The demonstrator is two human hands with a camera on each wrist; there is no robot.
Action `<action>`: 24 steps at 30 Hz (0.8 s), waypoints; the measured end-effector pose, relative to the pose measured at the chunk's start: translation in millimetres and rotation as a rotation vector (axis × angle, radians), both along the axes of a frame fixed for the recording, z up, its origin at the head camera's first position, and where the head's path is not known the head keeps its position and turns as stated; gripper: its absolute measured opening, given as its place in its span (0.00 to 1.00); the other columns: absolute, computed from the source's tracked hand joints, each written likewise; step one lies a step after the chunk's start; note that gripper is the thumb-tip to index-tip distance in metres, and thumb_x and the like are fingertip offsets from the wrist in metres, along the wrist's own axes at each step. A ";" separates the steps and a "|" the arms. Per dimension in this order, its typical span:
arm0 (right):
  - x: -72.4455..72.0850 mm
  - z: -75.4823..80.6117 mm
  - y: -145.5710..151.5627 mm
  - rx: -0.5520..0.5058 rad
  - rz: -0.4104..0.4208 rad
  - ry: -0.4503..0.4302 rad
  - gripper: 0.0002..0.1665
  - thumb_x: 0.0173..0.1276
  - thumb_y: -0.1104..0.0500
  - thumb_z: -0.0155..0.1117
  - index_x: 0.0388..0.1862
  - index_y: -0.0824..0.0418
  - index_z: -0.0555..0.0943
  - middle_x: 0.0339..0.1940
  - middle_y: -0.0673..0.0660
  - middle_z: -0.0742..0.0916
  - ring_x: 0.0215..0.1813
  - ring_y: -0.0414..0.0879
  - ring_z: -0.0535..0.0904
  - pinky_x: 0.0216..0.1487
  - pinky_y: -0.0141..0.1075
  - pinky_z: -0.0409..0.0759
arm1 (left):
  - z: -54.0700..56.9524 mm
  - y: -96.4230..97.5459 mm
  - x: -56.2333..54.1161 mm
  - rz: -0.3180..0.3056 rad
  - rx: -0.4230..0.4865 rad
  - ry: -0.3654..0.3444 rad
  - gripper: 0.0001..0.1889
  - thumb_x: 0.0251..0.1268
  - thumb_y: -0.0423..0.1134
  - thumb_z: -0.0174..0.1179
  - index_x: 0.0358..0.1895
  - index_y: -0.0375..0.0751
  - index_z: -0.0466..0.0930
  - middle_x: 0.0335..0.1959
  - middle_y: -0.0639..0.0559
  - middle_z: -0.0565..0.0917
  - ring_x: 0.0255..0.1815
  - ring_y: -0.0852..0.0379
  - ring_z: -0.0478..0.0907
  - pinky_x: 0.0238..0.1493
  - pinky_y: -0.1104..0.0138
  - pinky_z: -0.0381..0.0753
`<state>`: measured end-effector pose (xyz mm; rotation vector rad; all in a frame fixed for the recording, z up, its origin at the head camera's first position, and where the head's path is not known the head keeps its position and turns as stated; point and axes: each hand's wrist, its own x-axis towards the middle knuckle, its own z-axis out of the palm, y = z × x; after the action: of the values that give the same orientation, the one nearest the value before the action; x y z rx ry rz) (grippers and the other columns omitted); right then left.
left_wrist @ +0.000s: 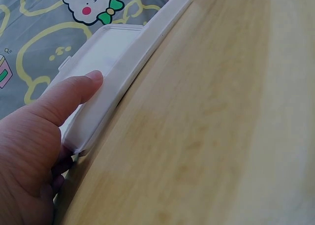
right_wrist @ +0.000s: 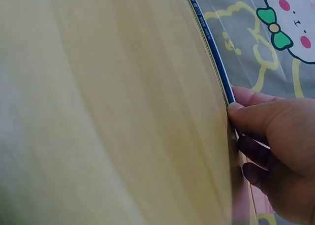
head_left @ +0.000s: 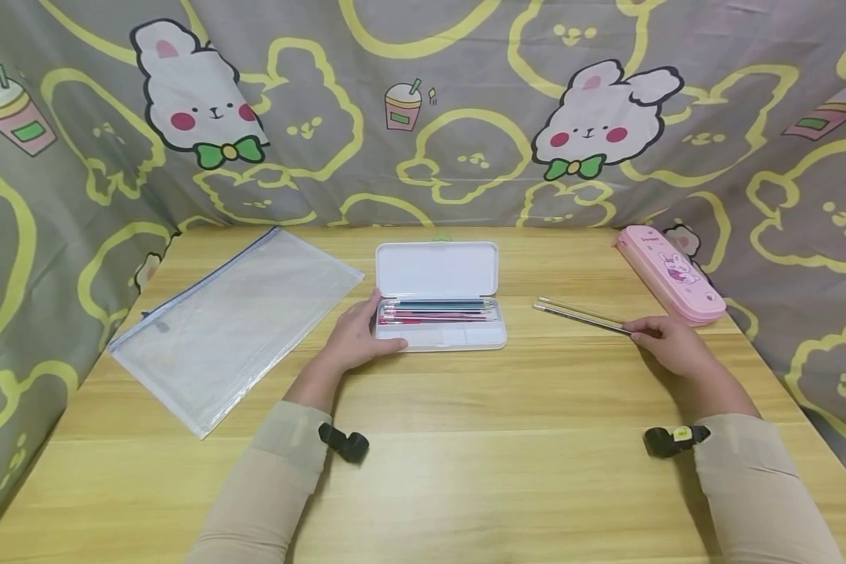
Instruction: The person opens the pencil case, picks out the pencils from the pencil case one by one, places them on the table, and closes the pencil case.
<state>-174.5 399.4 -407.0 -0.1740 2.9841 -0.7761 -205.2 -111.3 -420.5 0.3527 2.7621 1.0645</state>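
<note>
A white pencil case (head_left: 437, 245) lies with its lid up in the middle of the table, holding several pencils (head_left: 437, 317) in its upper compartment. My left hand (head_left: 356, 337) grips the left end of the case. In the left wrist view the thumb presses on the case's front side (left_wrist: 130, 60), and the other fingers are mostly hidden. Off to the right, my right hand (head_left: 666, 345) pinches a dark blue pencil (right_wrist: 211, 43) near one end. Alongside it runs a yellowish pencil (head_left: 581, 310) that reaches the fingertips; I cannot tell whether it is held too.
On the left lies a clear zip pouch (head_left: 240, 329) with a blue zip. A pink pencil case (head_left: 673, 274) with a rabbit print rests at the back right, just beyond my right hand. Patterned grey cloth (head_left: 465, 188) stands behind the wooden table (head_left: 500, 470) and along both sides.
</note>
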 end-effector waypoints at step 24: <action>-15.5 25.9 -64.5 -0.072 0.021 0.068 0.17 0.73 0.57 0.59 0.54 0.66 0.82 0.43 0.64 0.86 0.40 0.38 0.74 0.40 0.28 0.72 | -1.6 -0.3 -2.1 0.010 -0.013 -0.015 0.61 0.50 0.59 0.70 0.79 0.39 0.40 0.78 0.37 0.55 0.78 0.38 0.53 0.77 0.48 0.54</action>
<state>-190.1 335.0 -381.1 -0.2386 3.0141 -0.8942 -207.3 -111.6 -422.1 0.3279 2.7596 1.0463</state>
